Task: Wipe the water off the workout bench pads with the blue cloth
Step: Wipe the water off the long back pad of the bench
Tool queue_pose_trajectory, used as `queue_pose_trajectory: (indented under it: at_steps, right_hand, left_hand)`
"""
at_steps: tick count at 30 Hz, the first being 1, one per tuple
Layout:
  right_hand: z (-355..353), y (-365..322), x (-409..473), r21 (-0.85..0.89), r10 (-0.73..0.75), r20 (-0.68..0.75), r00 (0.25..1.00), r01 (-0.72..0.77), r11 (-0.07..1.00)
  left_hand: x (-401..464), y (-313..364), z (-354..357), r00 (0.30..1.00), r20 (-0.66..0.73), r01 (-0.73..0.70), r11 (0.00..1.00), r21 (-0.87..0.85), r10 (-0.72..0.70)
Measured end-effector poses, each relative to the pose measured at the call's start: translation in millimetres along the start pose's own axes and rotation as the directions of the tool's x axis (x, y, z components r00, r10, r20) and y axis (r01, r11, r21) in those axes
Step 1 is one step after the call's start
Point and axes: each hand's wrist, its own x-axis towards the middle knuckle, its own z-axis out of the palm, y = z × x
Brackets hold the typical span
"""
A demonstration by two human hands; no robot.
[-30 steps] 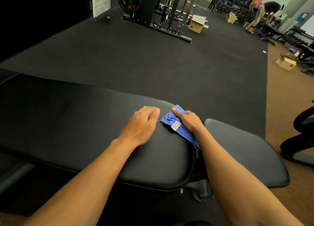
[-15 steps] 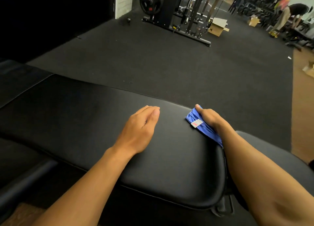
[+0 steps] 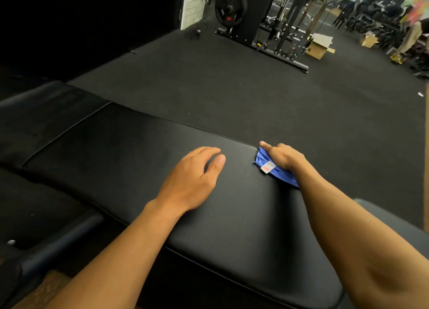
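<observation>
the right hand (image 3: pixel 284 159) lies on the blue cloth (image 3: pixel 267 167) and presses it on the far edge of the long bench pad (image 3: pixel 144 160); if its fingers curl around the cloth i cannot tell. the cloth shows a small white and pink label. the left hand (image 3: pixel 192 181) rests flat on the same pad, fingers relaxed, holding nothing, near the cloth but apart from it.

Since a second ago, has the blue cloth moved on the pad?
Yes. The blue cloth, under the right hand, slid from the pad's middle to its far edge.
</observation>
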Motion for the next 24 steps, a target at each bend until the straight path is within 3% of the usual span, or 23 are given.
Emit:
queue_pose_trajectory:
  at_steps: [6, 17, 24]
  right_hand:
    - [29.2, -110.6, -4.7, -0.088, -0.215, -0.006, 0.977, 0.214, 0.973]
    - [59.2, -200.8, -2.9, -0.176, -0.359, -0.054, 0.932, 0.345, 0.922]
    - [77.7, -258.4, -10.7, -0.167, -0.451, -0.058, 0.891, 0.437, 0.884]
  left_hand:
    - [1.1, -22.5, -34.9, 0.999, -0.038, 0.012, 0.994, 0.108, -0.008]
    - [12.8, -60.1, -85.4, 0.994, -0.096, 0.068, 0.99, 0.125, -0.056]
    - [7.5, -75.2, -116.3, 0.985, -0.17, 0.032, 0.997, 0.073, -0.019]
